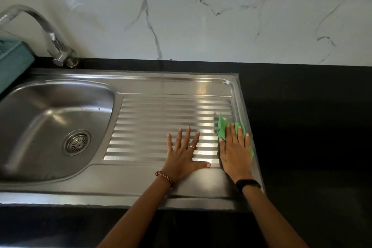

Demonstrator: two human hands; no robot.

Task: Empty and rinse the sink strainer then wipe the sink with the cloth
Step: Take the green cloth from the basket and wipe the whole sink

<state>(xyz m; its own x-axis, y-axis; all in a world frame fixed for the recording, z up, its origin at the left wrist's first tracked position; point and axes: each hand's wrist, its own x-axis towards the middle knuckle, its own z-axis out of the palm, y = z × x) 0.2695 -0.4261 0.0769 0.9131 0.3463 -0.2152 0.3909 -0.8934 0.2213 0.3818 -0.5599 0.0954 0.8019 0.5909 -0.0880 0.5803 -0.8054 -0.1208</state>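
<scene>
A steel sink with a ribbed drainboard is set in a black counter. The round strainer sits in the basin's drain. My right hand lies flat on a green cloth at the drainboard's right end, pressing it down near the rim. My left hand rests flat on the ribs just left of it, fingers spread, holding nothing.
A curved chrome tap stands behind the basin at the back left. A teal plastic rack sits at the far left edge. Black counter extends to the right; a white marbled wall rises behind.
</scene>
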